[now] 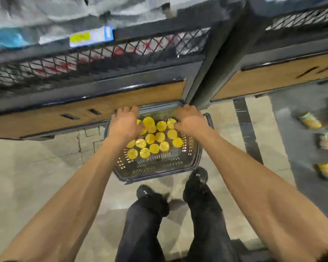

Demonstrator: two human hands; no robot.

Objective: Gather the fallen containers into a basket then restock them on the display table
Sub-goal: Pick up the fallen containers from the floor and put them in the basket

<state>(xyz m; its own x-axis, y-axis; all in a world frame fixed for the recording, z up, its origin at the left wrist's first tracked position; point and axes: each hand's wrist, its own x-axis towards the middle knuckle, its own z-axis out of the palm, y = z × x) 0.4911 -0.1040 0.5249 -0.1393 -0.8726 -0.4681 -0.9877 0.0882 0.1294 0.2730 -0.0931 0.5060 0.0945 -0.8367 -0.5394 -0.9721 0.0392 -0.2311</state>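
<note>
Yellow-lidded containers [153,138] stand upright, packed close, in a grey plastic shopping basket [155,171] on the floor [36,176] at the foot of the display table [121,99] (wood-faced, black mesh [45,67] above). Both hands reach over its far end. The left hand [124,122] has its fingers stretched across the far left corner, gripping nothing visible. The right hand [189,120] bends over the far right lids, fingers hidden, so I cannot tell its hold. Fallen containers [310,121] lie on the floor at right.

Your left hand [124,122] and right hand [189,120]: bare, forearms uncovered. Legs: loose black fabric trousers [140,233]. Feet: black low shoes [199,175], toes faintly glossy.
</note>
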